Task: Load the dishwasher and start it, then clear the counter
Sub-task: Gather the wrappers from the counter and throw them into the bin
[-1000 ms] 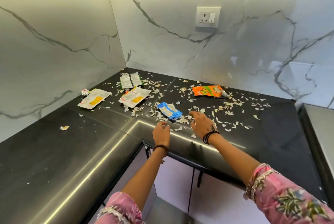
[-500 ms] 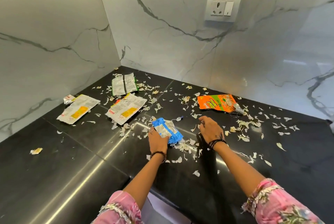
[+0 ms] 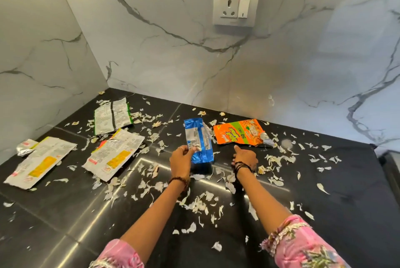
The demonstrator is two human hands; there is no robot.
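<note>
My left hand (image 3: 180, 160) pinches a blue and silver wrapper (image 3: 198, 140) and holds it lifted above the black counter (image 3: 65, 213). Just to its right, my right hand (image 3: 244, 157) hovers low over the counter, fingers curled with the index finger pointing toward an orange snack wrapper (image 3: 238, 132) lying flat. It holds nothing. Two white and yellow wrappers (image 3: 114, 153) (image 3: 41, 164) and a green-edged white wrapper (image 3: 111, 116) lie to the left. Pale garlic peels (image 3: 201, 201) are scattered all over the counter.
A small silver wrapper scrap (image 3: 25, 146) lies by the left wall. Marble walls meet in a corner behind the litter, with a wall socket (image 3: 236, 6) above. The counter's right end (image 3: 381, 155) drops off at a dark edge.
My left hand has taken hold of the blue wrapper and lifted it off the counter. My right hand moved forward toward the orange wrapper. The view has moved closer over the counter.
</note>
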